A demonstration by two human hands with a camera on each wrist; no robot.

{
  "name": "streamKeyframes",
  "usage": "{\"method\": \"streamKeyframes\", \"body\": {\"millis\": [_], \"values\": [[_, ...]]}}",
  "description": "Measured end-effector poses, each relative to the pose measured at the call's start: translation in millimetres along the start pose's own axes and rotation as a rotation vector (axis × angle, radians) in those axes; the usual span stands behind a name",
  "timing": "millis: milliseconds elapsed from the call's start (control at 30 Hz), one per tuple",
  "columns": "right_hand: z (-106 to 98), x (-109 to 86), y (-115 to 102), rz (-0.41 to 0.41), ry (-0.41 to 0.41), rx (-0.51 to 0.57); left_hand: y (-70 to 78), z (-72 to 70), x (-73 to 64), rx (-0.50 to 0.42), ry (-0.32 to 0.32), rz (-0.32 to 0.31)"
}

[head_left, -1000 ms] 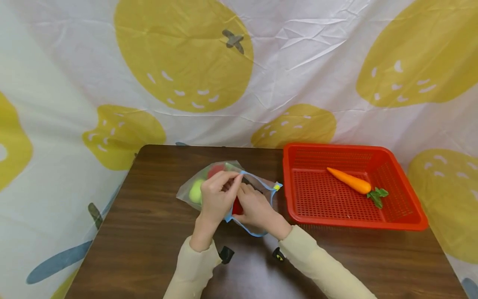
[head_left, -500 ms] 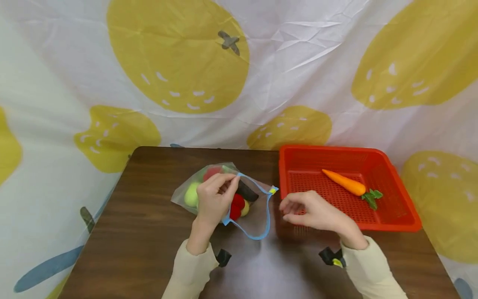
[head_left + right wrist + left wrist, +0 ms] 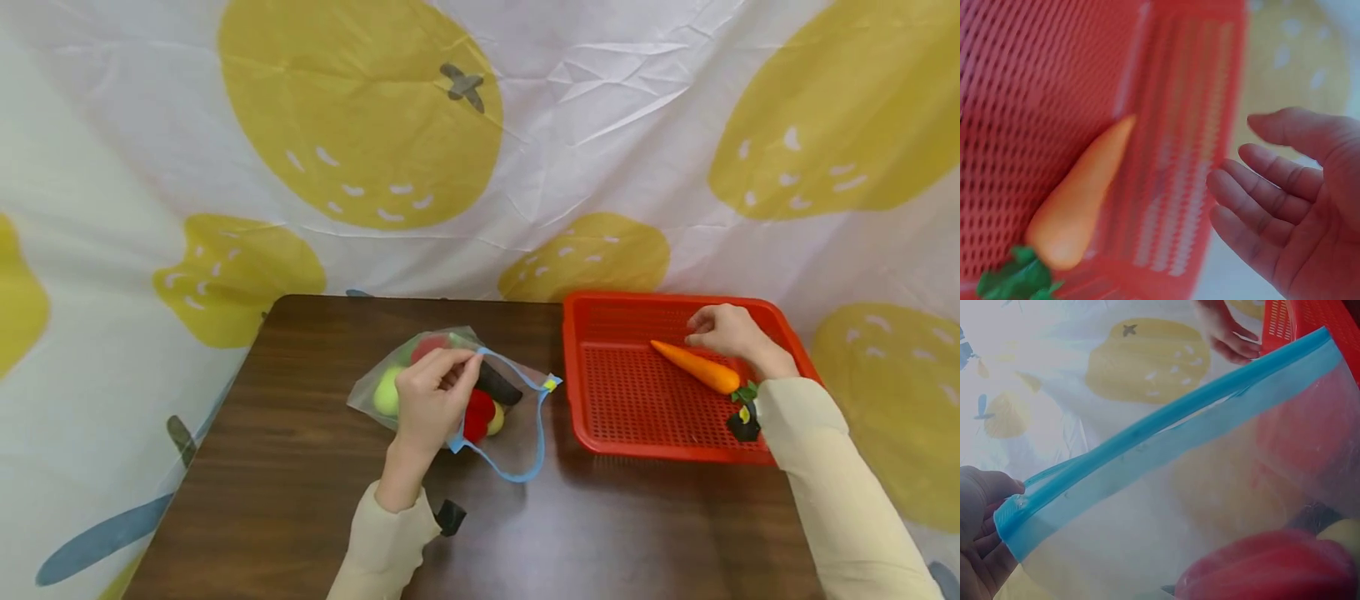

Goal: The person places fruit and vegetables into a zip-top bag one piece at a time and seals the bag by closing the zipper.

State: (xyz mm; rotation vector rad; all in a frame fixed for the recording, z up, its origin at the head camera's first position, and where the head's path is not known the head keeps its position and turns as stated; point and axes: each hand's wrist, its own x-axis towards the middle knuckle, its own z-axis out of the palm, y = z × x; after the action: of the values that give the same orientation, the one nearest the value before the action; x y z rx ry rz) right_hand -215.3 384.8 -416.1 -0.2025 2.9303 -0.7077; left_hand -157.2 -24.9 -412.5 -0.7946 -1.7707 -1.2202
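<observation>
My left hand (image 3: 435,392) pinches the blue-edged rim of a clear zip bag (image 3: 528,425) and keeps its mouth spread. Through the film show a light green round piece (image 3: 386,392), something red at the back, a dark elongated piece (image 3: 498,383) and a red pepper (image 3: 1272,569) beside a yellowish piece (image 3: 496,418). Above the red basket (image 3: 600,446) hovers my right hand (image 3: 731,333), fingers relaxed and holding nothing. Just below that hand an orange carrot (image 3: 697,367) with green leaves lies on the basket floor; the right wrist view (image 3: 1075,200) shows it apart from the fingers.
The dark wooden table (image 3: 300,500) carries both the bag on the left and the basket on the right. A white cloth (image 3: 540,125) printed with yellow fruit hangs behind the table's far edge.
My right hand has come out of the bag and travelled right to a spot over the basket. The left hand keeps its pinch on the bag's rim.
</observation>
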Motion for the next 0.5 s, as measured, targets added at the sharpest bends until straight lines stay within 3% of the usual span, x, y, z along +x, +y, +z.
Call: {"method": "streamKeyframes", "body": {"millis": [200, 500], "values": [[12.0, 15.0, 34.5, 0.076, -0.12, -0.097, -0.3, -1.7, 0.3, -0.013, -0.007, -0.013], [25.6, 14.9, 47.7, 0.321, -0.275, -0.195, -3.2, -2.6, -1.8, -0.015, -0.022, -0.003]]}}
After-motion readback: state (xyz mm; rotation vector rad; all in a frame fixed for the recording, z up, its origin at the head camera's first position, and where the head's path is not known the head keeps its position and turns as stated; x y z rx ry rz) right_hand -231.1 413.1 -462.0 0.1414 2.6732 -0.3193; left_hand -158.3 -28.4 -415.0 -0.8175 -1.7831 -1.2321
